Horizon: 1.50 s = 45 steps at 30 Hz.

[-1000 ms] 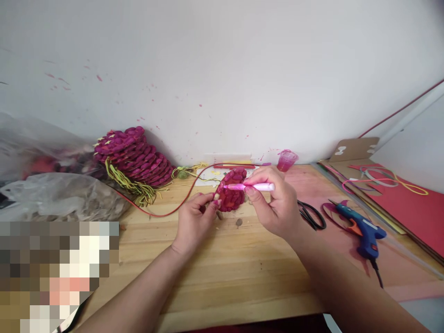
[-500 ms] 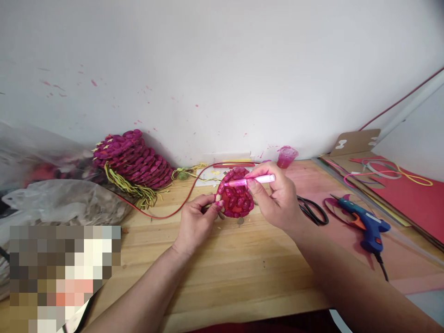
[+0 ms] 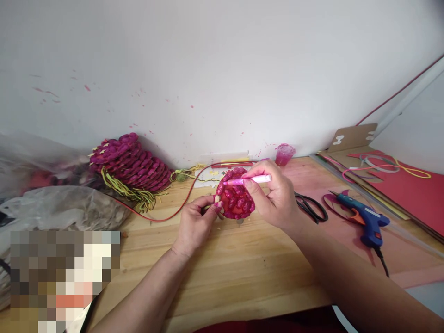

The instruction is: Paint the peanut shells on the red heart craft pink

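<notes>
Near the middle of the table, my left hand (image 3: 197,222) pinches the left edge of a round red disc (image 3: 227,202) covered with magenta-painted, peanut-like shells. One pale, unpainted shell (image 3: 217,199) shows beside my fingertips. Above the disc's right side, my right hand (image 3: 274,196) is closed around a white-handled paintbrush (image 3: 257,179) with a pink-stained front. Its tip points left and appears to touch a shell on the upper left rim. My right fingers and the brush hide part of the disc's upper right.
A stack of magenta shell-covered discs (image 3: 133,162) with yellow-green yarn (image 3: 135,194) leans at the back left, near plastic bags (image 3: 69,208). A pink-stained cup (image 3: 285,155) stands against the wall. Rightward lie black-handled scissors (image 3: 317,212), a blue glue gun (image 3: 371,224) and red sheets (image 3: 409,185).
The camera view has shifted slightly. My left hand still pinches the disc, and the brush tip stays at its upper left rim with barely any movement.
</notes>
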Each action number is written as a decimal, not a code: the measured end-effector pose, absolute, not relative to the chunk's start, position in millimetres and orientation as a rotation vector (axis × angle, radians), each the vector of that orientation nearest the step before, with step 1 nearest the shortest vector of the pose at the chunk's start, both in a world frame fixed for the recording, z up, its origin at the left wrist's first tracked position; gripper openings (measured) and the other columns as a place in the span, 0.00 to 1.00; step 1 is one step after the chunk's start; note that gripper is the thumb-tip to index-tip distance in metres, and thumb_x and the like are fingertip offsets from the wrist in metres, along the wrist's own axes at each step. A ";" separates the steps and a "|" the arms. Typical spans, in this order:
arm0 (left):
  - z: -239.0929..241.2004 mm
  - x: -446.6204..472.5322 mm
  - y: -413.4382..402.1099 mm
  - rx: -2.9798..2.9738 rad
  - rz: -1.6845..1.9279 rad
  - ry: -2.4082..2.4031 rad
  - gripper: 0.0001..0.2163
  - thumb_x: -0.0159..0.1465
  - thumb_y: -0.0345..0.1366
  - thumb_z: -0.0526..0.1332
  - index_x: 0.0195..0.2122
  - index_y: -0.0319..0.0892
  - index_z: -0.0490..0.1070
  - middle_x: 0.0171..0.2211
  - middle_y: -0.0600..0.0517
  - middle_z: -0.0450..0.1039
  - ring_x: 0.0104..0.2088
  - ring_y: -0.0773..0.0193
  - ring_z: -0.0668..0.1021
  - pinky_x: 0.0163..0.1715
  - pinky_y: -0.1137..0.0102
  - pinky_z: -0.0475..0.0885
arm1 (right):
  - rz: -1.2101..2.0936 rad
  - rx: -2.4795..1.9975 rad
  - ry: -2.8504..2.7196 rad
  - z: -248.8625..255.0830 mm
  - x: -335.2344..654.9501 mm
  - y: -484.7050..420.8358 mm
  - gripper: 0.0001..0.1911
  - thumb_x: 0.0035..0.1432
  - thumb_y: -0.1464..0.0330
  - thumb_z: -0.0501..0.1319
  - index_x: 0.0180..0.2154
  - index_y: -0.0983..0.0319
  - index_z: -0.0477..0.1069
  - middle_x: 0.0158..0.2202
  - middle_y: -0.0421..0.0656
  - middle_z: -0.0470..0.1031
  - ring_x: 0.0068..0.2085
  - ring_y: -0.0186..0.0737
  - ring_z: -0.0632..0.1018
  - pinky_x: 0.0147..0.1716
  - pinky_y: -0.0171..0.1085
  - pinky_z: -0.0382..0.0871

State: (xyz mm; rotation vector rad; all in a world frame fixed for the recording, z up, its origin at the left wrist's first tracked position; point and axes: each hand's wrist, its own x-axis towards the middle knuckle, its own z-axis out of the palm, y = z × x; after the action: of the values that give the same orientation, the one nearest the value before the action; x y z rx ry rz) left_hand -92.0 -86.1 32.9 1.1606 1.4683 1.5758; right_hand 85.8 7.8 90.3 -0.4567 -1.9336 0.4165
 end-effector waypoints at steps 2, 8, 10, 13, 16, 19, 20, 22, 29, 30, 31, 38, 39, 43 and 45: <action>32.2 -92.5 -85.9 1.165 1.569 1.471 0.13 0.58 0.46 0.72 0.34 0.40 0.83 0.28 0.49 0.80 0.28 0.63 0.77 0.32 0.69 0.74 | 0.423 -0.471 -1.925 89.9 86.0 8.9 0.02 0.67 0.68 0.60 0.38 0.57 0.71 0.36 0.41 0.79 0.41 0.44 0.78 0.42 0.45 0.69; 28.6 -93.7 -83.9 1.094 1.550 1.395 0.15 0.58 0.47 0.72 0.37 0.40 0.82 0.28 0.50 0.79 0.27 0.64 0.76 0.31 0.71 0.72 | 0.426 -0.458 -1.931 88.1 84.6 9.4 0.02 0.67 0.68 0.61 0.38 0.57 0.70 0.35 0.41 0.79 0.40 0.43 0.77 0.41 0.45 0.70; 27.9 -93.6 -83.7 1.068 1.549 1.365 0.16 0.57 0.47 0.73 0.38 0.39 0.82 0.29 0.50 0.79 0.27 0.65 0.76 0.31 0.71 0.72 | 0.422 -0.449 -1.923 87.5 84.1 9.1 0.02 0.67 0.69 0.61 0.38 0.57 0.70 0.35 0.41 0.79 0.40 0.43 0.77 0.42 0.45 0.70; 27.2 -93.2 -83.8 1.015 1.555 1.333 0.15 0.57 0.46 0.74 0.38 0.40 0.82 0.27 0.51 0.78 0.27 0.66 0.75 0.31 0.71 0.71 | 0.415 -0.430 -1.913 87.3 84.0 8.5 0.02 0.67 0.69 0.61 0.39 0.57 0.70 0.36 0.41 0.78 0.41 0.43 0.77 0.43 0.45 0.70; 27.4 -92.4 -83.9 0.956 1.571 1.310 0.16 0.55 0.46 0.74 0.38 0.40 0.83 0.29 0.51 0.79 0.26 0.67 0.74 0.30 0.72 0.70 | 0.399 -0.419 -1.922 88.2 84.7 7.4 0.02 0.67 0.70 0.61 0.39 0.57 0.70 0.36 0.42 0.78 0.41 0.43 0.77 0.43 0.46 0.70; 28.3 -92.0 -83.7 0.902 1.587 1.343 0.18 0.53 0.48 0.76 0.39 0.39 0.83 0.25 0.53 0.76 0.20 0.71 0.67 0.22 0.74 0.62 | 0.397 -0.405 -1.953 89.5 85.2 6.2 0.02 0.66 0.70 0.61 0.39 0.57 0.71 0.36 0.43 0.78 0.41 0.44 0.77 0.44 0.47 0.70; 28.5 -92.1 -83.6 0.894 1.586 1.358 0.19 0.52 0.48 0.76 0.39 0.39 0.83 0.23 0.54 0.75 0.19 0.73 0.64 0.20 0.75 0.59 | 0.399 -0.403 -1.953 89.7 85.3 6.0 0.02 0.66 0.70 0.61 0.39 0.57 0.71 0.36 0.43 0.78 0.41 0.44 0.77 0.44 0.47 0.70; 28.5 -92.2 -83.6 0.902 1.574 1.375 0.19 0.52 0.49 0.76 0.38 0.39 0.83 0.22 0.55 0.74 0.18 0.74 0.61 0.18 0.75 0.55 | 0.397 -0.401 -1.937 89.9 85.1 6.2 0.02 0.66 0.70 0.61 0.38 0.57 0.71 0.36 0.42 0.78 0.41 0.44 0.77 0.44 0.47 0.71; 30.0 -90.7 -83.6 0.923 1.548 1.370 0.17 0.53 0.47 0.75 0.36 0.39 0.84 0.21 0.55 0.74 0.18 0.74 0.60 0.18 0.74 0.52 | 0.374 -0.401 -1.932 90.0 84.9 6.9 0.01 0.66 0.70 0.62 0.39 0.57 0.71 0.36 0.42 0.79 0.41 0.43 0.77 0.44 0.46 0.71; 30.8 -90.3 -83.7 0.920 1.555 1.363 0.16 0.53 0.47 0.75 0.36 0.39 0.84 0.21 0.55 0.74 0.18 0.74 0.60 0.18 0.74 0.53 | 0.372 -0.396 -1.935 90.3 85.2 6.6 0.01 0.66 0.70 0.62 0.39 0.57 0.71 0.36 0.42 0.78 0.41 0.43 0.77 0.43 0.46 0.71; 31.5 -90.0 -83.7 0.916 1.563 1.353 0.16 0.52 0.46 0.75 0.35 0.39 0.84 0.21 0.55 0.74 0.18 0.74 0.61 0.19 0.74 0.54 | 0.373 -0.390 -1.938 90.6 85.5 6.3 0.01 0.66 0.70 0.62 0.39 0.57 0.71 0.36 0.42 0.78 0.41 0.43 0.77 0.43 0.46 0.71; 30.0 -90.0 -84.0 0.911 1.571 1.299 0.15 0.53 0.45 0.76 0.35 0.39 0.83 0.23 0.54 0.75 0.22 0.71 0.67 0.24 0.74 0.61 | 0.394 -0.372 -1.930 91.2 86.1 6.1 0.01 0.66 0.70 0.62 0.39 0.58 0.72 0.36 0.42 0.78 0.41 0.42 0.78 0.42 0.43 0.72; 29.1 -90.2 -84.0 0.917 1.567 1.300 0.15 0.54 0.45 0.75 0.35 0.39 0.83 0.23 0.53 0.76 0.22 0.71 0.67 0.24 0.75 0.61 | 0.396 -0.372 -1.932 90.9 86.0 5.9 0.01 0.66 0.70 0.62 0.39 0.58 0.72 0.36 0.42 0.78 0.41 0.41 0.78 0.42 0.43 0.72; 27.9 -90.7 -83.6 0.910 1.560 1.311 0.16 0.54 0.47 0.75 0.35 0.39 0.83 0.23 0.54 0.75 0.20 0.73 0.62 0.21 0.75 0.55 | 0.446 -0.352 -1.975 90.5 85.8 4.1 0.02 0.67 0.71 0.61 0.40 0.59 0.72 0.36 0.43 0.78 0.40 0.41 0.78 0.41 0.41 0.73; 28.5 -90.8 -83.7 0.909 1.564 1.310 0.16 0.54 0.47 0.75 0.36 0.39 0.83 0.23 0.54 0.75 0.20 0.73 0.61 0.20 0.75 0.54 | 0.445 -0.341 -1.973 90.6 85.8 4.0 0.02 0.67 0.71 0.61 0.40 0.59 0.72 0.36 0.43 0.78 0.41 0.41 0.78 0.41 0.41 0.73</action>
State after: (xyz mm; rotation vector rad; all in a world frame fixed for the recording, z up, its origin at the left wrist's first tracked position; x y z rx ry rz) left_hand -90.8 -83.7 28.5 0.9089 1.3095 1.5644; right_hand 85.8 4.0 90.6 -0.3409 -1.9731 0.4450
